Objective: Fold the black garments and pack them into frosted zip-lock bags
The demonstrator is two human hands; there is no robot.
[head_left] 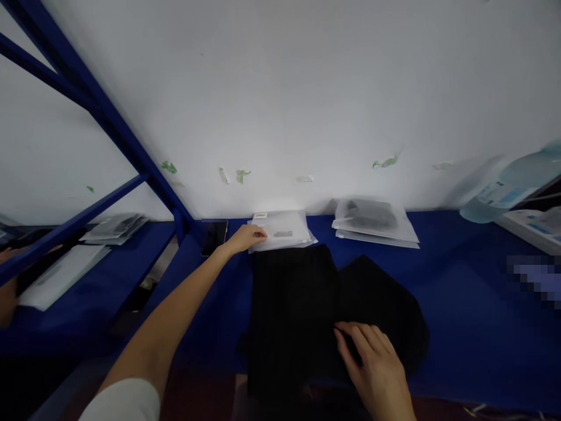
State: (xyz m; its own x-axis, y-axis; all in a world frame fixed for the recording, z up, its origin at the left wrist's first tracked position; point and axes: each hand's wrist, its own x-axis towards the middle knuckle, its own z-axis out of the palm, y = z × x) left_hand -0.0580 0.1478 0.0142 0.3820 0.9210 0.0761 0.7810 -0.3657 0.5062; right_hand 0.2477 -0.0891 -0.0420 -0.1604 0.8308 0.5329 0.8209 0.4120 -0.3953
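Observation:
Black fabric (291,298) lies across the blue table in front of me, with a second dark part spread to its right. My left hand (249,237) reaches to the stack of frosted zip bags (287,227) by the wall, its fingers curled at the stack's left side; whether they grip a bag is unclear. My right hand (372,356) rests on the fabric, thumb and fingertips pinched near the fold between its two parts. Another pair of frosted bags (372,221), with something dark inside, lies farther right by the wall.
A phone (214,237) lies left of the bags. A large clear bottle (504,190) and a white box (532,228) are at the right. Blue frame bars (118,140) rise at the left. Beyond them are another blue table (127,266), more bags (114,228) and a person's hand.

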